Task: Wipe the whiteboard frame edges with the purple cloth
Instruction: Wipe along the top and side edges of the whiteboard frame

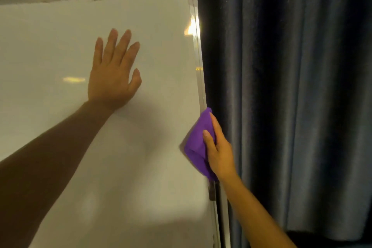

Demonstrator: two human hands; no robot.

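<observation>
Head view: left hand [112, 70] flat, fingers spread, on white glossy whiteboard [60, 36]; right hand [218, 151] grips crumpled purple cloth [196, 143] w/ fingers round it, against right silver frame edge [199, 66].

Left hand [112, 74] flat, palm down on the whiteboard [60, 46] surface, fingers straight and slightly spread, pointing toward the board's top edge; left forearm extended, in shadow. Right hand [218, 147] at the whiteboard's right frame edge, thumb on the board-face side, fingers curled behind, gripping the purple cloth [198, 143]. Right forearm runs just outside that edge.
</observation>
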